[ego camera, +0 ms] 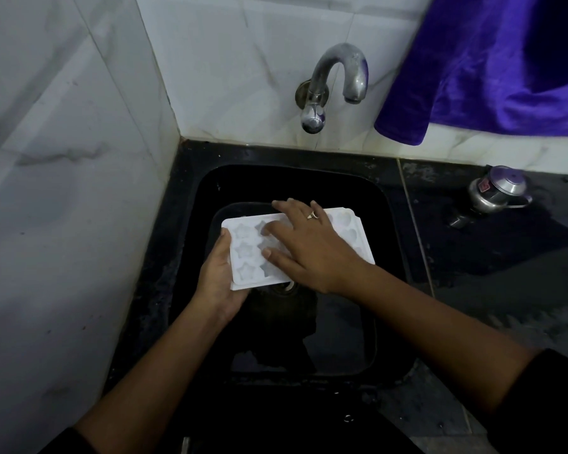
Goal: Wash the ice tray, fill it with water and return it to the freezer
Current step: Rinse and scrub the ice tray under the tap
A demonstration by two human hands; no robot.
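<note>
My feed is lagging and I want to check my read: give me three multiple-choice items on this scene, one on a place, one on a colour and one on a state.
1. Where is the tray?
A. On the counter
B. Held over the sink
C. In the freezer

2. What colour is the cloth hanging at upper right?
A. Purple
B. Green
C. White

3. How is the right hand?
A. In a fist, off the tray
B. Lying flat on the tray
C. Gripping the tap

Answers:
1 B: the left hand grips the tray's end above the black basin.
2 A: the fabric is plainly purple.
3 B: its fingers are straight and spread across the moulds.
</note>
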